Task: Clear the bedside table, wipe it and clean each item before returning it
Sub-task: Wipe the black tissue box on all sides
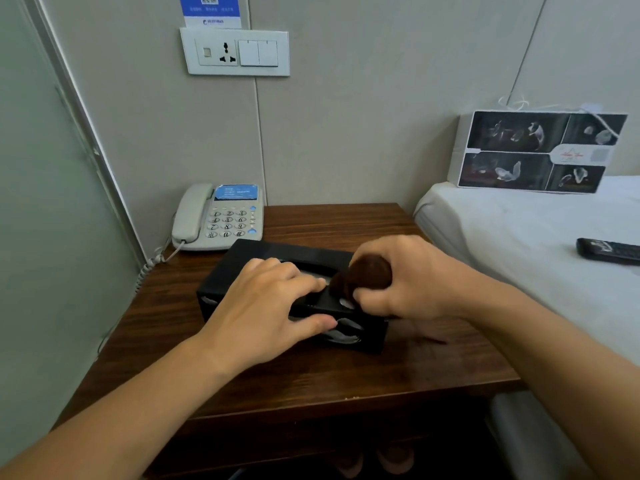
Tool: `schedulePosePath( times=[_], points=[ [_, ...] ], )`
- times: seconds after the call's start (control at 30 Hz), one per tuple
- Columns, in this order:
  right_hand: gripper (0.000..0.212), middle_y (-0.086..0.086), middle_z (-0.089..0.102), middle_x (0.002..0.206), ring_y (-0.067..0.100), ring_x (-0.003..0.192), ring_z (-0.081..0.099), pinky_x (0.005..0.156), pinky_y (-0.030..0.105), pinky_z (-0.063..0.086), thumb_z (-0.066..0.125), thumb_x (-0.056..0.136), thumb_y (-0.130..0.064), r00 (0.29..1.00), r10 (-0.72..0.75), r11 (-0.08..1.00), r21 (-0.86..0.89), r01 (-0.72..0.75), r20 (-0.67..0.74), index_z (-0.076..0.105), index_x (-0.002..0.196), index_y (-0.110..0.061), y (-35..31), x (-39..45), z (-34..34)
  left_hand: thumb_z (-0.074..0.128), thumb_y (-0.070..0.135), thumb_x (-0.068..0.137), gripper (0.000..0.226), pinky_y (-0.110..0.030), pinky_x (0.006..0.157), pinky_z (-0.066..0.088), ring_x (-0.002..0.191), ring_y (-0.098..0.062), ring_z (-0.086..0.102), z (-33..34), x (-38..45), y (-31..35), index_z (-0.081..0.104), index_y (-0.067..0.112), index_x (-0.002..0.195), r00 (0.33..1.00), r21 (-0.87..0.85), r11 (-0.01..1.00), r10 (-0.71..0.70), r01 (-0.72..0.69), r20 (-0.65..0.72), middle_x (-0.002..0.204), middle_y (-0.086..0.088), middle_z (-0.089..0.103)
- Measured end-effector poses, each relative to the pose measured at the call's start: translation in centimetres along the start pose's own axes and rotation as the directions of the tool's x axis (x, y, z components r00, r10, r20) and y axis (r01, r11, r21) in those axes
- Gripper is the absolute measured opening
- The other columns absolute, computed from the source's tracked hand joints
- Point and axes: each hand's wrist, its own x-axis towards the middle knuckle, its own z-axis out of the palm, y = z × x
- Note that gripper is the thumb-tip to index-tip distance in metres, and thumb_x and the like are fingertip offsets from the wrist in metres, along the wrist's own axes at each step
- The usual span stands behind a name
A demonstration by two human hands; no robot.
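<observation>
A black tissue box [242,259] lies across the middle of the dark wooden bedside table [346,372]. My left hand [266,306] rests on the box's top with fingers spread and the thumb against its front edge. My right hand [412,278] grips a bunched dark brown cloth [367,273] and presses it onto the box's top near the opening. A grey corded telephone [220,216] sits at the table's back left corner.
A bed with a white sheet [540,244] adjoins the table on the right; on it lie a black remote [607,250] and a picture-covered box [540,152] leaning on the wall. A socket and switch panel [235,51] is on the wall above.
</observation>
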Motion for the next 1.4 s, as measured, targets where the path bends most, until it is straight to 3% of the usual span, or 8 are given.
schedulePosePath(
  times=[0.1, 0.23, 0.4, 0.53, 0.67, 0.83, 1.23, 1.4],
  points=[
    [0.028, -0.008, 0.069, 0.094, 0.018, 0.091, 0.068, 0.079, 0.037, 0.058, 0.073, 0.077, -0.049, 0.986, 0.065, 0.992, -0.099, -0.081, -0.153, 0.068, 0.101, -0.034, 0.8, 0.9, 0.2, 0.054, 0.077, 0.083, 0.067, -0.026, 0.096, 0.039, 0.108, -0.007, 0.053, 0.0, 0.1, 0.5, 0.066, 0.033, 0.131, 0.998, -0.096, 0.993, -0.066, 0.068, 0.026, 0.11, 0.016, 0.062],
    [0.028, -0.011, 0.071, 0.088, 0.006, 0.081, 0.068, 0.07, 0.033, 0.059, 0.074, 0.074, -0.049, 0.996, -0.051, 0.999, 0.017, 0.05, 0.079, 0.068, 0.099, -0.038, -0.4, -0.4, 0.2, 0.057, 0.073, 0.081, 0.06, -0.026, 0.091, 0.044, 0.107, -0.001, 0.048, -0.1, 0.2, 0.7, 0.063, 0.04, 0.131, 0.995, -0.128, 0.988, -0.078, 0.085, 0.056, 0.11, 0.02, 0.06],
    [0.025, -0.008, 0.069, 0.092, 0.016, 0.089, 0.067, 0.079, 0.038, 0.058, 0.074, 0.078, -0.046, 0.993, 0.017, 0.999, -0.049, -0.023, -0.114, 0.07, 0.1, -0.033, 0.3, 0.8, 0.3, 0.071, 0.068, 0.08, 0.06, -0.032, 0.098, 0.046, 0.113, -0.004, 0.053, -0.3, 0.4, 0.9, 0.067, 0.036, 0.131, 0.989, -0.153, 0.977, -0.14, 0.147, 0.052, 0.116, 0.018, 0.063],
    [0.024, -0.011, 0.07, 0.084, 0.006, 0.077, 0.066, 0.066, 0.031, 0.058, 0.076, 0.076, -0.045, 0.992, -0.096, 0.995, -0.007, 0.097, 0.081, 0.07, 0.096, -0.034, -1.4, -0.8, 0.2, 0.073, 0.07, 0.073, 0.056, -0.036, 0.089, 0.053, 0.102, 0.0, 0.059, -0.7, 0.7, 0.8, 0.07, 0.046, 0.124, 0.984, -0.219, 0.96, -0.162, 0.176, 0.078, 0.103, 0.022, 0.065],
    [0.02, -0.01, 0.071, 0.083, 0.007, 0.078, 0.066, 0.072, 0.039, 0.06, 0.075, 0.077, -0.044, 0.999, -0.033, 0.999, -0.004, 0.033, -0.027, 0.071, 0.094, -0.033, -0.8, 0.4, -0.1, 0.071, 0.074, 0.07, 0.062, -0.036, 0.09, 0.054, 0.102, -0.001, 0.06, -0.5, 0.7, 0.7, 0.071, 0.044, 0.125, 0.981, -0.238, 0.952, -0.178, 0.192, 0.077, 0.104, 0.022, 0.065],
    [0.022, -0.009, 0.071, 0.085, 0.008, 0.076, 0.067, 0.069, 0.039, 0.059, 0.077, 0.071, -0.042, 0.969, -0.086, 0.994, -0.045, 0.099, 0.233, 0.07, 0.092, -0.038, -1.1, -0.8, -1.8, 0.075, 0.069, 0.072, 0.06, -0.034, 0.087, 0.053, 0.1, -0.001, 0.059, -0.5, 0.8, 0.7, 0.071, 0.042, 0.125, 0.98, -0.243, 0.949, -0.186, 0.199, 0.076, 0.101, 0.021, 0.063],
    [0.018, -0.014, 0.069, 0.086, 0.003, 0.079, 0.065, 0.073, 0.035, 0.059, 0.077, 0.076, -0.04, 0.972, -0.031, 0.993, -0.099, 0.056, 0.234, 0.07, 0.093, -0.039, -0.3, -1.0, -2.8, 0.077, 0.065, 0.077, 0.06, -0.032, 0.091, 0.052, 0.105, -0.001, 0.058, -0.5, 0.7, 0.5, 0.069, 0.041, 0.13, 0.982, -0.239, 0.953, -0.169, 0.185, 0.087, 0.109, 0.021, 0.063],
    [0.018, -0.009, 0.068, 0.085, 0.007, 0.077, 0.066, 0.068, 0.034, 0.058, 0.077, 0.078, -0.042, 0.977, -0.144, 0.988, -0.026, 0.15, 0.16, 0.071, 0.094, -0.036, -2.4, 0.0, -0.6, 0.078, 0.062, 0.076, 0.049, -0.039, 0.087, 0.053, 0.099, -0.003, 0.06, -0.7, 0.8, 0.8, 0.069, 0.049, 0.123, 0.987, -0.243, 0.958, -0.139, 0.156, 0.084, 0.103, 0.018, 0.066]
  ],
)
